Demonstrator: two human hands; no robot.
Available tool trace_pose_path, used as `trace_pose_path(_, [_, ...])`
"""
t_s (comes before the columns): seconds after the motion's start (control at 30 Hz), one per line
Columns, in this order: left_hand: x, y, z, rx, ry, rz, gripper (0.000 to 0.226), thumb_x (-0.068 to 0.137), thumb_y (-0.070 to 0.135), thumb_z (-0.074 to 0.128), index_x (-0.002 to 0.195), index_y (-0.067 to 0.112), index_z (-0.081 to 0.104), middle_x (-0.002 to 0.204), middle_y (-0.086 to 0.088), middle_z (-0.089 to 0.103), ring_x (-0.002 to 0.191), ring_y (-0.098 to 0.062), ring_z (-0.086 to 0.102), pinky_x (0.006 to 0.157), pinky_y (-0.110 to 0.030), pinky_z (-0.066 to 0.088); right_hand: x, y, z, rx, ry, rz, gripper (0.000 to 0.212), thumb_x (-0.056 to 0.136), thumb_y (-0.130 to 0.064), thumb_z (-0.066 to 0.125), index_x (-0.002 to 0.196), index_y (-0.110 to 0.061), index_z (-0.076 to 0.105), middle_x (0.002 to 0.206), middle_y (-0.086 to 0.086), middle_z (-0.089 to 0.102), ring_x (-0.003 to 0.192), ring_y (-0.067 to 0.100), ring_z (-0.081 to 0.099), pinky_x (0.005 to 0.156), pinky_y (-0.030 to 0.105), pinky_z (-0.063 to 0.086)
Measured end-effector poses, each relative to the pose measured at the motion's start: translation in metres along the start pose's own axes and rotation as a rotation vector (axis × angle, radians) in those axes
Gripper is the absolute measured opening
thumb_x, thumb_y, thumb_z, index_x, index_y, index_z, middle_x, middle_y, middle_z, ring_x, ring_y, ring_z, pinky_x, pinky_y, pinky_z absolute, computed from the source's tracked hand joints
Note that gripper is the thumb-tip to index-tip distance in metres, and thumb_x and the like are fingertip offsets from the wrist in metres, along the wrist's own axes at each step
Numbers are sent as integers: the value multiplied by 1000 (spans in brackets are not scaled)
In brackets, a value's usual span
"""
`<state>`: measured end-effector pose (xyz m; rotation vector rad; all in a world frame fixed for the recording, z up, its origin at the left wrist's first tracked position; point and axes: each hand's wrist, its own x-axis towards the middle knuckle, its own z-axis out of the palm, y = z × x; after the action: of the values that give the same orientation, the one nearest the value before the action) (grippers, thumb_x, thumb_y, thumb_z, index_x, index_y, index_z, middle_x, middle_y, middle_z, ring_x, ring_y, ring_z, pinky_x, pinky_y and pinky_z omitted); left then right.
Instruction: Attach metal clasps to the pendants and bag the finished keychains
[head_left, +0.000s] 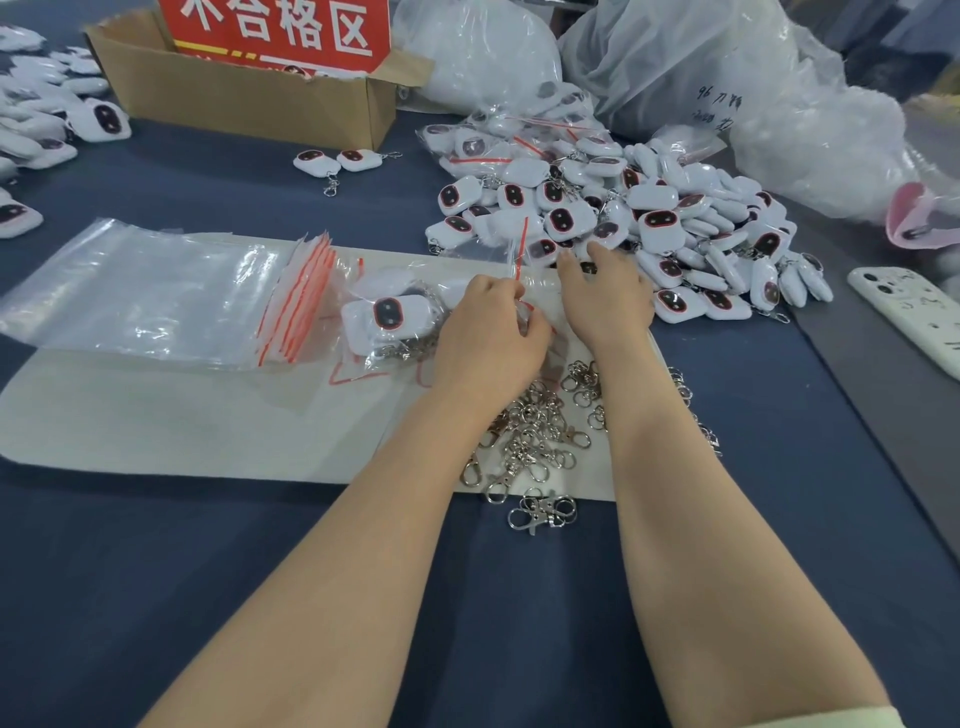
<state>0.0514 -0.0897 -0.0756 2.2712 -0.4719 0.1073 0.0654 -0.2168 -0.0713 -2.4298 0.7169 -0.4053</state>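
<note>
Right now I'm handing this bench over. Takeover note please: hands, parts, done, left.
Left hand grips the mouth end of a zip bag that holds a few keychains and lies on the white mat.
Right hand has straight fingers touching the near edge of the pendant pile.
Loose clasps lie between the forearms, and the empty bags are stacked to the left.
Done: filled bags sit behind the pile.
Left: the large pile. Clasps show on some pieces; the rest cannot be judged. The held bag looks unsealed.
</note>
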Motion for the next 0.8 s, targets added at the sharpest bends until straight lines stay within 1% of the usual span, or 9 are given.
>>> trace_pose_path(0.1, [0,0,1,14,-1,-1,40,93,29,50,128,10,53,126,-6,51,108,-25,55,91,-32,41,0,1,-1,268,146,23,46,98,-39,47,134,-12,51,137,5,52,128,22,45,108,34,34])
trace_pose_path(0.2, [0,1,1,21,-1,2,40,93,29,49,128,10,53,126,-7,51,109,-25,54,90,-32,41,-3,1,-4,658,301,102,30,94,-24,58,119,-9,52,102,-8,53,90,6,53,72,5,42])
trace_pose_path(0.27, [0,1,0,7,9,6,40,93,29,49,128,9,53,126,-6,50,108,-25,55,90,-32,41,-4,-2,-6,883,297,166,25,92,-15,61,111,-10,46,97,-5,48,81,9,54,65,7,44])
trace_pose_path(0.37, [-2,3,0,-24,16,17,39,93,28,50,128,10,53,126,-5,50,101,-24,59,91,-34,44,-5,-12,-11,1404,135,227,26,91,2,59,114,1,48,115,15,52,88,18,60,76,21,57])
trace_pose_path(0.43, [-3,4,-1,-34,17,25,38,93,28,50,127,11,53,125,-4,50,99,-23,59,90,-35,45,-7,-17,-16,1579,-11,252,8,92,7,55,97,3,58,99,14,59,82,20,60,72,22,58])
trace_pose_path(0.5, [-3,4,-1,-33,15,33,38,93,28,49,127,11,53,124,-4,51,100,-24,59,90,-35,45,-10,-18,-18,1674,-124,324,11,92,7,53,88,-1,58,86,12,58,70,20,63,67,23,58])
trace_pose_path(0.53, [-3,4,-1,-23,12,37,38,93,28,49,127,11,53,124,-5,51,101,-24,58,89,-34,45,-10,-17,-18,1702,-161,369,7,93,5,53,95,-1,57,88,14,59,66,21,65,66,23,59])
trace_pose_path(0.63, [-2,3,-1,12,3,39,40,93,29,49,129,12,51,125,-5,52,105,-24,56,89,-33,43,-12,-16,-11,1632,-241,428,25,95,-3,52,119,3,54,102,20,61,66,20,68,60,23,58])
trace_pose_path(0.8, [-3,3,-1,20,-13,32,40,92,27,50,128,12,52,122,-5,53,104,-25,56,89,-36,45,-14,-17,-5,1415,-207,217,6,95,-2,53,94,1,57,85,13,62,69,15,62,61,20,54])
